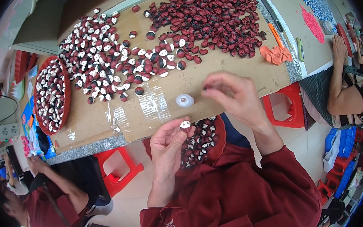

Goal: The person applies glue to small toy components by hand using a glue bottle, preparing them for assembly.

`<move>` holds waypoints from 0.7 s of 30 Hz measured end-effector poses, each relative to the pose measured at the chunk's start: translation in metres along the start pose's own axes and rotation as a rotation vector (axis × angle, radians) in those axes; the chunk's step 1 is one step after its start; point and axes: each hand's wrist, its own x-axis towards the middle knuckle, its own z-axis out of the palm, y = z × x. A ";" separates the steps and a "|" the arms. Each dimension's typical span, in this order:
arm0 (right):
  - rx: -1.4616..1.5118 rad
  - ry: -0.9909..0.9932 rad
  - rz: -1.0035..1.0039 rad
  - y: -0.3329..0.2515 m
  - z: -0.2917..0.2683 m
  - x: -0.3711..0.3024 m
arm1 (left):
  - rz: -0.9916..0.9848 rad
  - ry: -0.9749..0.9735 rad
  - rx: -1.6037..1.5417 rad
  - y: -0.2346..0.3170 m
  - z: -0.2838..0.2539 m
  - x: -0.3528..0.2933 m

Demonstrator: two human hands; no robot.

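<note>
Two hands are working near the desk (229, 73) edge: I am pinching a white-capped piece (185, 124) in my left hand (169, 146), while my right hand (233, 94) is pinching something tiny beside the glue bottle (184, 100).

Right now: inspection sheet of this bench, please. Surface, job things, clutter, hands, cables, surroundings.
Surface: cardboard sheet taped over a stone-edged table.
Job's things: white-capped piece pinched in left hand; small dark piece at right hand fingertips; white glue pot between them; lap tray of pieces.
Clutter: red piece pile; red-and-white pile; red tray, full; orange rag.
Hands: both pinching, blurred right.
Cables: black lead by a socket strip, far left.
Surroundings: two seated co-workers; red stools.
</note>
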 end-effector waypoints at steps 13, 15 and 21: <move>-0.348 -0.191 -0.682 0.012 0.004 -0.039 | -0.031 -0.026 -0.026 -0.021 0.010 0.003; -0.457 -0.155 -0.737 0.015 0.003 -0.042 | -0.042 -0.045 -0.031 -0.019 0.011 0.003; -0.264 -0.097 -0.711 0.014 0.011 -0.038 | 0.130 -0.053 0.052 -0.024 0.006 0.002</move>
